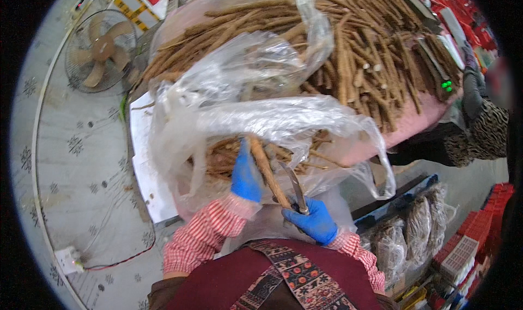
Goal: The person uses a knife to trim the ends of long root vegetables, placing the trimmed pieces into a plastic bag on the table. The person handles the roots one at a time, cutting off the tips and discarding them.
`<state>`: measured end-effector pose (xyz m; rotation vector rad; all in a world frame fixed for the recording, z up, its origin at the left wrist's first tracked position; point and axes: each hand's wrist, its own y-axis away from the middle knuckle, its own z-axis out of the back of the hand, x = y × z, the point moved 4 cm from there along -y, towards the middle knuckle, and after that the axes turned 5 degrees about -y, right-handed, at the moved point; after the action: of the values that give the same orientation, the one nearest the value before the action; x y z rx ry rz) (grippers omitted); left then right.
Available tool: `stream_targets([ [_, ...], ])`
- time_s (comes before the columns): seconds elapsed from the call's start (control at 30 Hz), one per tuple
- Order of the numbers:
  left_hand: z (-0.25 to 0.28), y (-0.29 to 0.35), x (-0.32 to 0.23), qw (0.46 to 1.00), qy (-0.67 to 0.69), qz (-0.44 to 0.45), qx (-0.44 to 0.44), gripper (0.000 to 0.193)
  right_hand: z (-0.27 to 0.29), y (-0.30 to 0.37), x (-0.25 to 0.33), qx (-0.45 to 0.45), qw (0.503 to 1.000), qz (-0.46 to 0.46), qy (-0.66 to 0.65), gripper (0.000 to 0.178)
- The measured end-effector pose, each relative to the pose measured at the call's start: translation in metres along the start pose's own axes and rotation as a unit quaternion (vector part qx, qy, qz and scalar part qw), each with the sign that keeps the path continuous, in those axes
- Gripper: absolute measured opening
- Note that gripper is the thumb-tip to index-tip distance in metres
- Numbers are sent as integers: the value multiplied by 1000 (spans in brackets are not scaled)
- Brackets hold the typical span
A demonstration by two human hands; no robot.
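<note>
My left hand, in a blue glove, grips a long brown yam-like root near its upper end. The root slants down toward my right hand, also blue-gloved, which is closed round the handle of a knife with a curved blade. That blade points up, just right of the root. The root's lower end touches or nearly touches the right hand's fingers; which, I cannot tell. Under both hands lies a clear plastic bag with its mouth spread, holding thin brown roots.
Long roots are heaped across the pink table cover. White paper lies at the table's left. A fan stands on the floor. Wrapped bundles and red crates stand at right. Another person's sleeve shows at far right.
</note>
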<state>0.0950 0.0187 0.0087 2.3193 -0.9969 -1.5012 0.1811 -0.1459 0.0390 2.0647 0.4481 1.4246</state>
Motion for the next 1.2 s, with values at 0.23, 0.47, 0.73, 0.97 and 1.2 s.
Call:
stream_targets([
  [0.23, 37, -21, -16, 995, -90, 22, 46, 32, 138, 117, 11, -26, 992, 106, -64, 38],
  [0.47, 49, -26, 11, 960, -279, 14, 22, 30, 212, 88, 87, -319, 904, 227, -173, 34],
  [0.73, 36, 6, -5, 915, -396, 8, -76, 36, 386, -73, 130, -392, 792, 421, 205, 11],
  [0.97, 62, 19, -72, 839, -478, -161, -202, 37, 267, -6, 154, -277, 921, 267, 58, 7],
  [1.2, 88, -49, -44, 566, -824, -19, -13, 42, 140, 37, 115, 111, 975, 122, 151, 12],
])
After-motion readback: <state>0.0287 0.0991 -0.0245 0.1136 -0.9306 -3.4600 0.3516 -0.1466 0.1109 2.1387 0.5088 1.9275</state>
